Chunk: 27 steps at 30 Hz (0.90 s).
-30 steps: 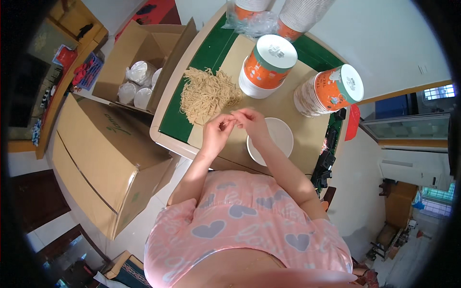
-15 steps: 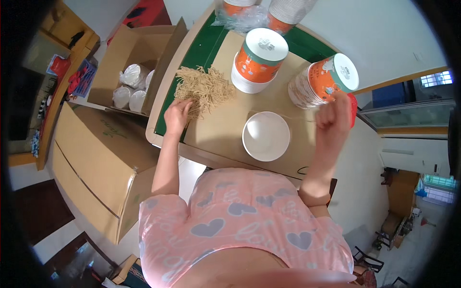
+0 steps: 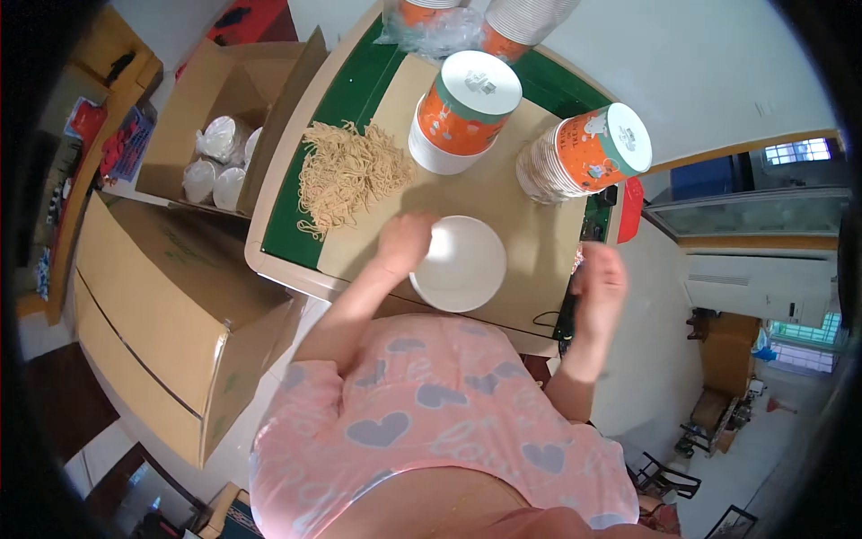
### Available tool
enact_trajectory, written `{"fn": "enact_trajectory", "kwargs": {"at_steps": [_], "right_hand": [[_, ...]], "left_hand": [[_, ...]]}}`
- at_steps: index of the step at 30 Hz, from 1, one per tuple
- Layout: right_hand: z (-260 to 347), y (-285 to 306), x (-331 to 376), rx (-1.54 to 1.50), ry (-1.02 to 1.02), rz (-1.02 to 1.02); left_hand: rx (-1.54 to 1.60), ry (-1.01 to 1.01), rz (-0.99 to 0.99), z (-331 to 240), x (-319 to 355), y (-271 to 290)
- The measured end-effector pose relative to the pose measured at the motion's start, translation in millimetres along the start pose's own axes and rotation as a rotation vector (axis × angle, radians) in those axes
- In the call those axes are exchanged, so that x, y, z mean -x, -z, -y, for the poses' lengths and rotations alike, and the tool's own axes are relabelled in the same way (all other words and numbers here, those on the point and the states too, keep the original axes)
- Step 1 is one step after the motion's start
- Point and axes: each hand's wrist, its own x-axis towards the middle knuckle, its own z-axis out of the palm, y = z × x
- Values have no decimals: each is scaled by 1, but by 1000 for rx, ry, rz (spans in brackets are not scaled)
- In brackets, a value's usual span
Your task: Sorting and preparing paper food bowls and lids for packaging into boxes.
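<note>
A white round paper tub (image 3: 459, 265) stands near the table's front edge. My left hand (image 3: 409, 242) is at its left rim with the fingers curled in; whether it pinches a strand there is hidden. Off to the right, past the board's edge, my right hand (image 3: 600, 283) hangs in the air, somewhat blurred. Its fingers are bent together, and I cannot make out anything in them. A loose heap of thin tan strands (image 3: 352, 175), like string or rubber bands, lies beyond my left hand.
Behind the tub stand an orange-and-green paper tub (image 3: 467, 99) upside down on white ones and a tilted stack of tubs (image 3: 588, 153). More tub stacks (image 3: 530, 22) and clear plastic (image 3: 431, 36) are at the back. An open carton (image 3: 162, 162) holds wrapped stacks; another carton (image 3: 153, 314) stands nearer.
My left hand has left the strand heap and come right to the tub's rim. My right hand has dropped nearer to me. The whole view has shifted slightly.
</note>
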Motion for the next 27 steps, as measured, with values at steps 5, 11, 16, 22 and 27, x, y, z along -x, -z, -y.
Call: {"fn": "enact_trajectory", "kwargs": {"at_steps": [5,11,16,22,27], "right_hand": [[-54,-52,24,-43,-368,291],[-78,-67,40,59,-384,344],[-82,-71,53,117,-312,379],[-81,-71,63,293,-233,425],[-83,-76,70,351,-178,415]], "left_hand": [[-152,-201,-89,31,-16,8],[446,-126,-154,-4,12,31],[779,-7,33,-9,47,19],[1157,162,251,-5,75,5],[981,112,69,-16,83,9]]}}
